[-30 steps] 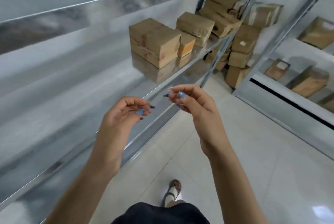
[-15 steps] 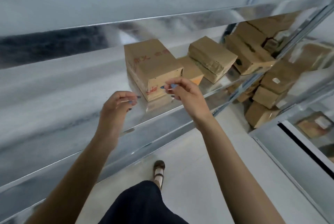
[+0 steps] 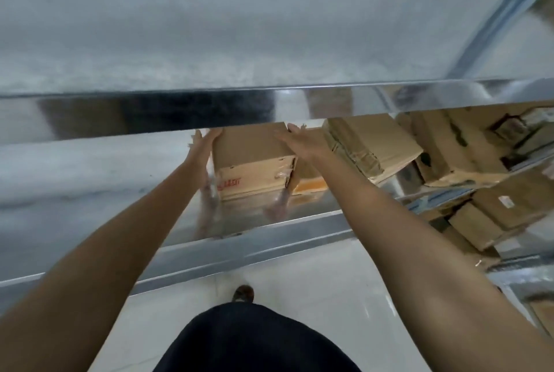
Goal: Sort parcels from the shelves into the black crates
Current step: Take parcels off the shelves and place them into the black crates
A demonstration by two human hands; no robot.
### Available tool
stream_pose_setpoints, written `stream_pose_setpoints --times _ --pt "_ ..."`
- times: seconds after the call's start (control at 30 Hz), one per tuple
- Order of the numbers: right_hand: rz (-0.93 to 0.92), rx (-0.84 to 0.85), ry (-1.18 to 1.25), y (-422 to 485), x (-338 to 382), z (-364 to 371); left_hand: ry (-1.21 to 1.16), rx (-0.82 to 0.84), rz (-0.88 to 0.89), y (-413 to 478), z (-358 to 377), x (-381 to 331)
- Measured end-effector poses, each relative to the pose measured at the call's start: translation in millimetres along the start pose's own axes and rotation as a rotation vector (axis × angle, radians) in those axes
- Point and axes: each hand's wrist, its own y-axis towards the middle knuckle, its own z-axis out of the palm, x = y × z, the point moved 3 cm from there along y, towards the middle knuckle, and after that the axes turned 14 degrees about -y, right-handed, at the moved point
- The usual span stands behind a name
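Note:
A brown cardboard parcel (image 3: pixel 250 158) with red print on its front stands on the shiny metal shelf (image 3: pixel 263 239). My left hand (image 3: pixel 205 139) lies flat against its left side. My right hand (image 3: pixel 299 140) rests with straight fingers on its top right edge. The fingertips of both hands are partly hidden under the lip of the shelf above (image 3: pixel 269 104). No black crate is in view.
A small orange-fronted box (image 3: pixel 310 181) sits right beside the parcel. Further right lie a taped parcel (image 3: pixel 371 143) and several more boxes (image 3: pixel 455 146), with others stacked lower (image 3: pixel 491 218). Pale floor tiles (image 3: pixel 299 281) lie below.
Both hands have reached forward from in front of the shelf and now press on either side of the parcel. The view has moved closer and lower.

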Motion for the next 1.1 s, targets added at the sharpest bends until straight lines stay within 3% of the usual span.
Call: stream_pose_setpoints --times 0.07,0.13,0.3,0.5,0.57,0.73,0.87,1.0,1.1 --pt "-0.028 0.051 0.126 8.4 -2.4 4.8 -0.069 0.171 0.034 -10.2 8.1 1.6" --pt "-0.08 0.023 0.24 10.6 -10.9 11.6 -0.132 0.208 0.097 -30.2 11.5 7.4" --pt "-0.205 -0.046 0.452 -38.4 -33.8 36.3 -0.3 0.094 0.153 -126.6 6.3 47.4" --pt "-0.343 0.079 0.64 -154.2 -89.6 55.5 -0.41 -0.09 0.222 -262.4 7.6 116.3" --pt "-0.374 0.147 0.739 -181.7 -115.3 58.0 -0.429 -0.082 0.225 -298.7 14.6 136.0" --pt "-0.141 0.137 0.984 -222.7 -153.6 38.5 -0.394 -0.045 0.293 -358.0 33.8 175.4" --pt "0.019 0.252 0.904 -243.6 -169.6 30.6 -0.281 0.067 0.396 -374.7 51.3 184.4" --pt "0.015 0.232 0.862 -252.9 -179.2 37.0 -0.206 0.076 0.416 -378.3 60.2 181.0" --pt "-0.028 0.105 0.788 -254.5 -188.5 42.3 -0.286 -0.079 0.36 -380.0 65.3 171.1"
